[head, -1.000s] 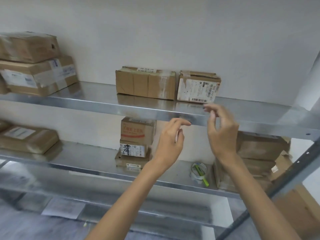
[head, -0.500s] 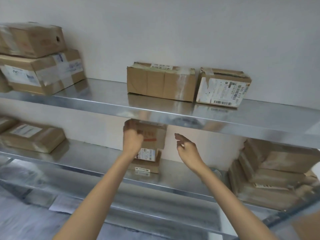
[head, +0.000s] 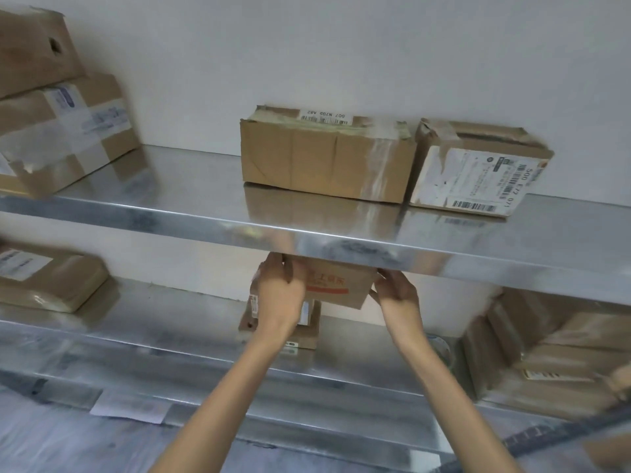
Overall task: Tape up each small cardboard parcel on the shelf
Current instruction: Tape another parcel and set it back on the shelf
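A small brown parcel with red print [head: 336, 283] is held tilted above a stack of two small parcels [head: 307, 331] on the lower shelf. My left hand [head: 280, 295] grips its left end. My right hand [head: 396, 295] holds its right end. The upper shelf's front edge hides the parcel's top and my fingertips. A roll of clear tape [head: 440, 346] lies on the lower shelf behind my right forearm, mostly hidden.
On the upper steel shelf [head: 170, 213] stand a long taped box [head: 324, 158] and a labelled box [head: 478, 172], with two bigger boxes [head: 58, 107] stacked at left. The lower shelf [head: 153, 329] carries a flat parcel [head: 44, 281] at left and stacked boxes [head: 553, 349] at right.
Both hands dropped from the upper shelf's edge to the lower shelf. My left hand took the top parcel, then my right hand joined at its right end and the parcel rose off the stack.
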Demonstrator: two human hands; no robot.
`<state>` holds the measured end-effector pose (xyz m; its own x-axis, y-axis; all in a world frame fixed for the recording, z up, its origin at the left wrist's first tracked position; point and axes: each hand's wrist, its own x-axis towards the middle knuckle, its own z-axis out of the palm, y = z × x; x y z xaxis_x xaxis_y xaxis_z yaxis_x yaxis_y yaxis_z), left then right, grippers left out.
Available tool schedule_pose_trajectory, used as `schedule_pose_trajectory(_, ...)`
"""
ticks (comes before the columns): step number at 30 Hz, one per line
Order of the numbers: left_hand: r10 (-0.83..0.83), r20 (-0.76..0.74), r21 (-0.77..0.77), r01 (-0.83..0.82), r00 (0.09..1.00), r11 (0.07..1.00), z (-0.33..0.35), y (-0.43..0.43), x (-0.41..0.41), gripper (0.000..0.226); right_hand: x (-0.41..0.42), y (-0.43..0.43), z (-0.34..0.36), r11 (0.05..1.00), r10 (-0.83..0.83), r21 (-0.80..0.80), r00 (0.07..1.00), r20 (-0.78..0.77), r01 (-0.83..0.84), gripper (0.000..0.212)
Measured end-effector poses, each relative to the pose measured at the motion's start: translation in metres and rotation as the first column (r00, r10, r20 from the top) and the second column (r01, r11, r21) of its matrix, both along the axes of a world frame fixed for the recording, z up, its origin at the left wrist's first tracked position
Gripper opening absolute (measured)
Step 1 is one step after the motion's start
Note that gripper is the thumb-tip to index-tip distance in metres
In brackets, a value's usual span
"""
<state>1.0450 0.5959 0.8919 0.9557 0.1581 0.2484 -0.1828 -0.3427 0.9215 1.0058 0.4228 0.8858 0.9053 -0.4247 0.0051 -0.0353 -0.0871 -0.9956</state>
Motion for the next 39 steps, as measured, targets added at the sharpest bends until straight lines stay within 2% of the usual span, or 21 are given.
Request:
schedule_pose_trajectory(2,-0.066,0.035,-0.028,0.067,0.997,0.997,-0.006,-0.019,-0.01,0.016,-0.016,-0.022,-0.002,0.993,-0.089,0.08,0.996,0.029,0.087,0.021)
schedule_pose_trajectory(4,-0.159,0.016,-0.044,0.159,0.987,0.986,-0.013,-0.04,-0.024,0.01,-0.031,-0.047,-0.009,0.986,-0.164,0.034,0.986,0.034,0.163,0.014)
schedule_pose_trajectory(7,-0.264,-0.059,-0.091,0.258,0.963,0.962,-0.038,-0.064,-0.04,0.015,-0.046,-0.077,-0.031,0.976,-0.179,-0.133,0.983,-0.032,0.173,0.01)
schedule_pose_trajectory(9,-0.298,-0.104,-0.127,0.285,0.949,0.95,-0.055,-0.072,-0.043,0.03,-0.051,-0.089,-0.051,0.966,-0.2,-0.189,0.975,-0.097,0.179,0.01)
schedule_pose_trajectory(11,-0.303,-0.142,-0.147,0.283,0.942,0.948,-0.065,-0.078,-0.046,0.032,-0.053,-0.095,-0.069,0.968,-0.193,-0.194,0.966,-0.17,0.159,0.005)
schedule_pose_trajectory(13,-0.305,-0.171,-0.158,0.279,0.937,0.947,-0.073,-0.082,-0.048,0.021,-0.055,-0.1,-0.087,0.973,-0.19,-0.179,0.953,-0.237,0.149,0.014)
schedule_pose_trajectory(16,-0.305,-0.218,-0.153,0.276,0.927,0.949,-0.084,-0.082,-0.045,0.025,-0.053,-0.1,-0.098,0.97,-0.187,-0.199,0.952,-0.243,0.139,0.018)
schedule_pose_trajectory(19,-0.263,-0.303,-0.129,0.234,0.916,0.964,-0.103,-0.082,-0.038,0.006,-0.047,-0.097,-0.101,0.975,-0.14,-0.203,0.957,-0.254,0.089,0.027)
schedule_pose_trajectory(22,-0.224,-0.387,-0.061,0.217,0.894,0.974,-0.122,-0.08,-0.035,0.028,-0.046,-0.097,-0.109,0.976,-0.121,-0.209,0.958,-0.26,0.066,0.034)
schedule_pose_trajectory(25,-0.191,-0.422,0.006,0.213,0.886,0.977,-0.135,-0.078,-0.029,0.046,-0.05,-0.1,-0.117,0.982,-0.101,-0.182,0.963,-0.25,0.056,0.03)
schedule_pose_trajectory(29,-0.239,-0.423,0.04,0.282,0.874,0.959,-0.136,-0.077,-0.017,0.028,-0.051,-0.104,-0.123,0.986,-0.104,-0.156,0.964,-0.246,0.067,0.032)
schedule_pose_trajectory(32,-0.209,-0.411,-0.012,0.225,0.887,0.974,-0.135,-0.073,-0.017,0.019,-0.054,-0.105,-0.126,0.991,-0.077,-0.124,0.974,-0.213,0.051,0.037)
schedule_pose_trajectory(35,-0.206,-0.368,-0.03,0.21,0.907,0.977,-0.134,-0.069,-0.022,0.022,-0.055,-0.101,-0.125,0.988,-0.079,-0.144,0.982,-0.171,0.054,0.038)
schedule_pose_trajectory(39,-0.229,-0.361,-0.03,0.234,0.904,0.972,-0.139,-0.068,-0.03,0.026,-0.061,-0.096,-0.13,0.995,-0.082,-0.067,0.97,-0.228,0.068,0.024)
